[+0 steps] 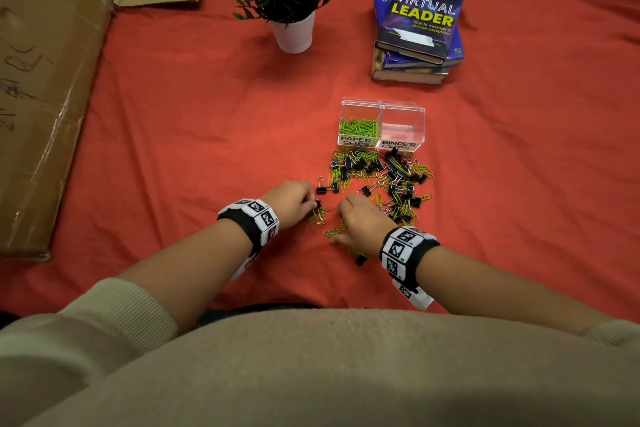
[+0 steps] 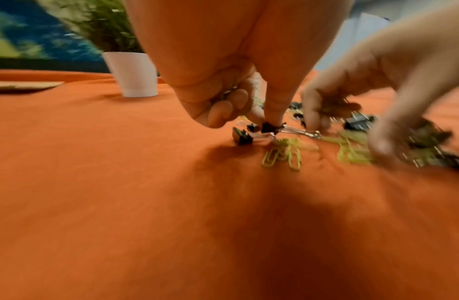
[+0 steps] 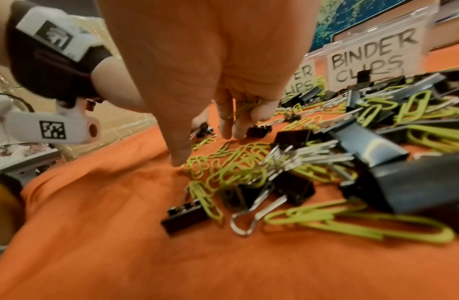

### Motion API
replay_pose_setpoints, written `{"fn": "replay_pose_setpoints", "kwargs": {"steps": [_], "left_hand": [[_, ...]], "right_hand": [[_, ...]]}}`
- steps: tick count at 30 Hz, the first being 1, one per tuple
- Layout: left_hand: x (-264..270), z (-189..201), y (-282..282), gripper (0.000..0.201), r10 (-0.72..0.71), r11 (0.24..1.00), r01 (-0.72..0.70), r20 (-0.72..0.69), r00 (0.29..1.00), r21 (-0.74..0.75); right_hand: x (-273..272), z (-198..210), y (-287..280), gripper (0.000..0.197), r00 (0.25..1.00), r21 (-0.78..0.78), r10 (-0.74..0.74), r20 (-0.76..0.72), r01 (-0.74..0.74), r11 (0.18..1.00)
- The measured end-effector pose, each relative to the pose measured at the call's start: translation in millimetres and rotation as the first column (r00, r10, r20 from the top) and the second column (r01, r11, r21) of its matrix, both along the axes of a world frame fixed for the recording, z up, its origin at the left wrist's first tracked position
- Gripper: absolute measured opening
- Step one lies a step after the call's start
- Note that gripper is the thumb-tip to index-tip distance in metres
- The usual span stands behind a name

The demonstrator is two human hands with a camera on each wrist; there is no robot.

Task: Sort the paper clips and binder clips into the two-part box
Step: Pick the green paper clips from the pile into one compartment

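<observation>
- Wire paper clips (image 1: pixel 401 208), lime green, lie mixed with black metal binder clips (image 1: pixel 394 165) on soft orange cloth (image 1: pixel 194 135), before the clear plastic two-part box (image 1: pixel 401 107).
- Left hand (image 1: pixel 292 199) pinches one small binder clip (image 2: pixel 271 127).
- Right hand (image 1: pixel 360 220) clutches several paper clips, fingertips on the heap's near edge.

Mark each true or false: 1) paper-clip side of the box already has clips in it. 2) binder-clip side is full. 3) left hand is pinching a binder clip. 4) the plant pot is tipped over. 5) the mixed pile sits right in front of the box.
1) True. The paper clips compartment holds green paper clips.
2) False. The binder clips compartment looks empty.
3) True. The left hand pinches a black binder clip at the cloth.
4) False. The plant pot stands upright.
5) True. The mixed pile lies just on the near side of the box.
</observation>
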State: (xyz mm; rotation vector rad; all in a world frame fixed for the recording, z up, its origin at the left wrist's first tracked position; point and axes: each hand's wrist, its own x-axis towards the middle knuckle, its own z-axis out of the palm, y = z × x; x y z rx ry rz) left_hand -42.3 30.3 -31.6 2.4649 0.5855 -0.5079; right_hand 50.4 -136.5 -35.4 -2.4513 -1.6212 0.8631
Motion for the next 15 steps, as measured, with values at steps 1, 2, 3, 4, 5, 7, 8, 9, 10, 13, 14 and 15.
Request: {"fn": "replay_pose_setpoints", "kwargs": {"steps": [1,2,3,4,5,7,8,9,10,13,14,15], "left_hand": [[1.8,1.9,0.8,0.013,0.067,0.998,-0.066,0.022,0.998,-0.011],[3.5,4.2,1.5,0.013,0.132,0.991,-0.132,0.038,0.99,-0.02],[4.4,5.7,2.4,0.013,0.183,0.983,-0.182,0.043,0.982,-0.022],[4.7,6.9,3.2,0.013,0.206,0.979,-0.206,0.04,0.978,-0.015],[4.0,7.4,3.9,0.013,0.201,0.98,-0.201,0.027,0.979,0.008],[0.9,8.8,2.7,0.014,0.136,0.989,-0.134,-0.033,0.99,0.07],[-1.0,9.4,1.0,0.016,0.093,0.992,-0.086,-0.07,0.993,0.096],[-2.8,9.2,-0.8,0.019,0.052,0.993,-0.041,-0.097,0.994,0.114],[-4.3,8.8,-2.9,0.023,0.014,0.992,0.001,-0.111,0.994,0.129],[-6.1,5.3,-9.4,0.031,-0.082,0.983,0.099,-0.111,0.99,0.153],[-5.7,3.6,-11.3,0.033,-0.111,0.978,0.128,-0.112,0.987,0.162],[-5.1,2.2,-13.1,0.032,-0.133,0.973,0.152,-0.118,0.984,0.175]], "right_hand": [[-1.8,-0.8,0.0,0.059,1.0,0.001,0.01,0.005,-0.01,1.0],[-3.6,-1.3,0.2,0.058,1.0,-0.002,0.018,-0.003,-0.018,1.0],[-5.1,-1.8,0.3,0.056,1.0,-0.007,0.025,-0.018,-0.026,1.0],[-6.4,-1.9,0.5,0.053,0.999,-0.013,0.029,-0.039,-0.029,0.999],[-7.3,-1.9,0.5,0.049,0.998,-0.018,0.027,-0.062,-0.028,0.999],[-7.9,-1.7,-0.3,0.041,0.995,-0.018,0.019,-0.093,-0.021,1.0],[-8.0,-1.4,-0.9,0.037,0.995,-0.015,0.021,-0.097,-0.023,1.0],[-8.3,-1.5,-1.4,0.033,0.995,-0.013,0.028,-0.097,-0.029,0.999],[-8.8,-1.1,-1.6,0.029,0.995,-0.016,0.036,-0.095,-0.038,0.999],[-10.7,-2.2,-2.2,0.026,0.996,-0.017,0.075,-0.058,-0.076,0.997],[-11.6,-2.8,-2.5,0.026,0.995,-0.013,0.083,-0.047,-0.084,0.996],[-12.2,-4.5,-2.9,0.027,0.995,-0.004,0.089,-0.04,-0.09,0.996]]}}
